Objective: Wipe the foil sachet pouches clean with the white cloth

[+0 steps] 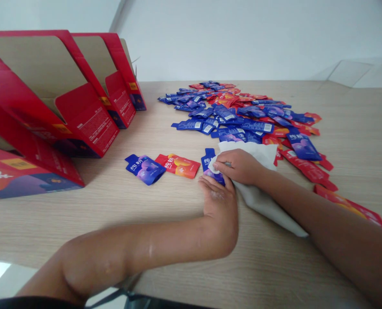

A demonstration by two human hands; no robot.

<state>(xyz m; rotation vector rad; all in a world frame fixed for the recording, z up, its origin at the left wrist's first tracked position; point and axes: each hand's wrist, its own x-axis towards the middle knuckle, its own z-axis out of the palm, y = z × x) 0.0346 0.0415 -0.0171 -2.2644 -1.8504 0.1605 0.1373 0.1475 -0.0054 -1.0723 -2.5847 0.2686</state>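
A blue pouch with white lettering lies flat on the table. My left hand holds it at its lower end, fingers across the bottom edge and thumb at the right side. My right hand is closed on a white cloth or paper wipe, and a bunched part of it presses on the pouch's face. The rest of the wipe spreads under my right wrist and forearm. To the left lie an orange-red pouch and another blue pouch, touching or nearly so.
Behind my hands is a wide pile of blue and red pouches, trailing down the right side. Several open red cartons stand at the left. A red pouch lies near my right forearm. A pale wall backs the wooden table.
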